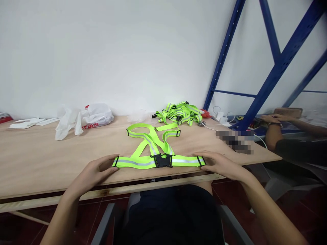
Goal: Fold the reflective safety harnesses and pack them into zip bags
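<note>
A neon-yellow reflective vest (143, 162) made of elastic straps with silver stripes lies on the wooden table in front of me. Its waist strap runs straight across, joined in the middle by a black buckle (163, 160). The shoulder straps spread out behind it and cross over. My left hand (93, 173) has thumb and fingers around the strap's left end, at a black slider (115, 161). At the other end, my right hand (221, 164) grips the strap beside a second black slider (201, 161). Both palms are hidden from view.
Several more such straps lie in a tangled pile (178, 113) by the wall. White plastic bags (98, 115) and flat white pieces (30, 122) sit at the back left. Right are white cables (221, 117), a blue metal rack (265, 80) and another person's arm (273, 134).
</note>
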Demonstrator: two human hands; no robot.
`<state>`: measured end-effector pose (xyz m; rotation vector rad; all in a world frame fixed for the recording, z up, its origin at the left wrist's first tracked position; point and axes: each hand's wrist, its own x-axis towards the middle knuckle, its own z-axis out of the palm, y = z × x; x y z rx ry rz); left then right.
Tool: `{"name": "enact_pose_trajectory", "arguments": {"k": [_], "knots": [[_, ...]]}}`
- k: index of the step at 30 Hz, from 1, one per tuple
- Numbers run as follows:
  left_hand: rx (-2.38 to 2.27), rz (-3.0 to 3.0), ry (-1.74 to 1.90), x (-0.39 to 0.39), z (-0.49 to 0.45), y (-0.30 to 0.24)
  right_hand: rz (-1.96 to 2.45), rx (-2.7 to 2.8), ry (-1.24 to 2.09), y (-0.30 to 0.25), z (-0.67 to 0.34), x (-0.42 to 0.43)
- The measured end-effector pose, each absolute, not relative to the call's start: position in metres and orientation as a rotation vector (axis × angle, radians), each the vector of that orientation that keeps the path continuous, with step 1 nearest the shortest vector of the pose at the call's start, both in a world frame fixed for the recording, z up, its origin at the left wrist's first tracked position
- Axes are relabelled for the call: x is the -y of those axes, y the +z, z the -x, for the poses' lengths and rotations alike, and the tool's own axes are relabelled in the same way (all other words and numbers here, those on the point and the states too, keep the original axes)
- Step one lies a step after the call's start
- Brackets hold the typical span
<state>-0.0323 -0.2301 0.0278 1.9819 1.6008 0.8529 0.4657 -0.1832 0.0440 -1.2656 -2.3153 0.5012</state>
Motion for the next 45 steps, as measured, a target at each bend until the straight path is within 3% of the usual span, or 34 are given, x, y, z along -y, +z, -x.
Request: {"name": "enact_pose_trajectory", "arguments": {"k": [16,25,34,38,45], "knots": [[-1.425,-1.672,1.148,0.224,0.002,0.042,1.106,1.648,0.768,0.037,-0.471,0.175],[-1.684,-1.851,0.862,0.237,0.017,0.045,1.248,2.105,0.730,0.046,-0.479,0.180],[-1.742,-2.241,0.683,0.240,0.014,0.046,1.290,2.222,0.627,0.035,-0.476,0.173],[-1.590,-2.428,0.862,0.238,-0.036,0.059,1.394,2.091,0.593,0.046,-0.477,0.135],[-1.438,-2.654,0.529,0.221,-0.128,0.020,1.451,2.223,0.397,0.049,-0.427,0.034]]}}
